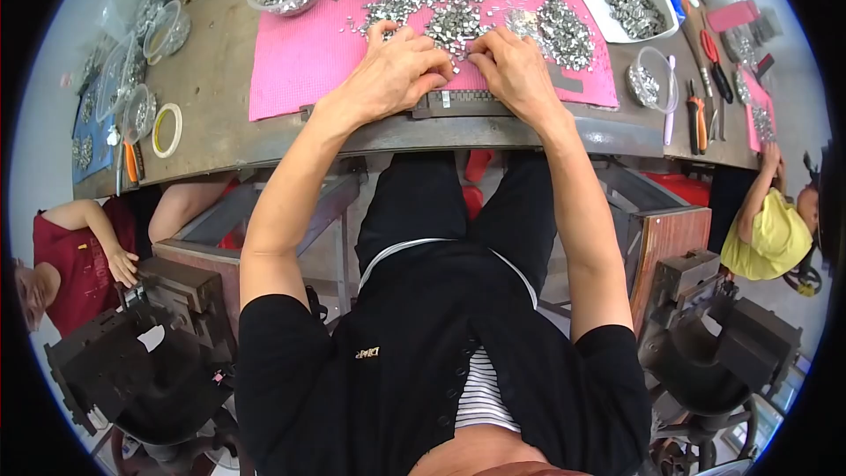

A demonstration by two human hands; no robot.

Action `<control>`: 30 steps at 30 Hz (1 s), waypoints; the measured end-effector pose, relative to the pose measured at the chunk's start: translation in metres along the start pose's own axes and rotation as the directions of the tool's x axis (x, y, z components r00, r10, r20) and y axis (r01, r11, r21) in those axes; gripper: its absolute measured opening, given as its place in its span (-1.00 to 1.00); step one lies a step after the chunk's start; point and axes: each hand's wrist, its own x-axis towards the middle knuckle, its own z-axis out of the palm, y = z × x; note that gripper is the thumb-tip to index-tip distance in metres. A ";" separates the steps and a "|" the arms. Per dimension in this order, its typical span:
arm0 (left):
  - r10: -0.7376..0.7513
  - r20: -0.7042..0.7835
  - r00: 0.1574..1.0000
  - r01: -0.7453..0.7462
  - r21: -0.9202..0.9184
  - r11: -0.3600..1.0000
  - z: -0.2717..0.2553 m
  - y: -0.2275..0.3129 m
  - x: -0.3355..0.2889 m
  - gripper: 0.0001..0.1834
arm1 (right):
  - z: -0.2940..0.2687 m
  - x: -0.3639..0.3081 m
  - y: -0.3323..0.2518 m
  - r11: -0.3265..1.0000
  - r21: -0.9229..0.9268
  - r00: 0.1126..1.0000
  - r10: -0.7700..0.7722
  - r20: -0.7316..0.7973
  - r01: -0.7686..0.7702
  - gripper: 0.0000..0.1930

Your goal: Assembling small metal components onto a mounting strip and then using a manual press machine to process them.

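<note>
Tape roll (166, 130) at far left of surface (211, 79). Left hand (398, 70) curled, fingertips among small metal parts (454, 18) on pink mat (300, 53). Right hand (511, 66) just beside, pinching parts above metal strip (463, 103). White tray (621, 0), pliers (696, 115) right.

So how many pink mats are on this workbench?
2. The large pink textured mat lies under the hands and metal pieces; a smaller pink mat sits at the bench's right end. Others may be hidden.
</note>
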 end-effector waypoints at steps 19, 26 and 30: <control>-0.066 -0.050 0.997 0.062 -0.076 0.995 0.001 -0.007 -0.007 -0.89 | 0.001 -0.012 -0.015 0.991 0.136 1.000 0.013 0.000 -0.013 -0.86; -0.224 -0.168 0.960 0.209 -0.102 0.973 0.015 0.003 -0.008 -0.88 | 0.006 -0.011 -0.018 0.996 0.083 0.999 -0.017 -0.035 0.020 -0.87; -0.286 -0.166 0.944 0.269 -0.121 0.956 0.011 0.012 -0.006 -0.89 | 0.010 -0.006 -0.019 0.996 0.008 0.996 -0.083 -0.041 0.084 -0.88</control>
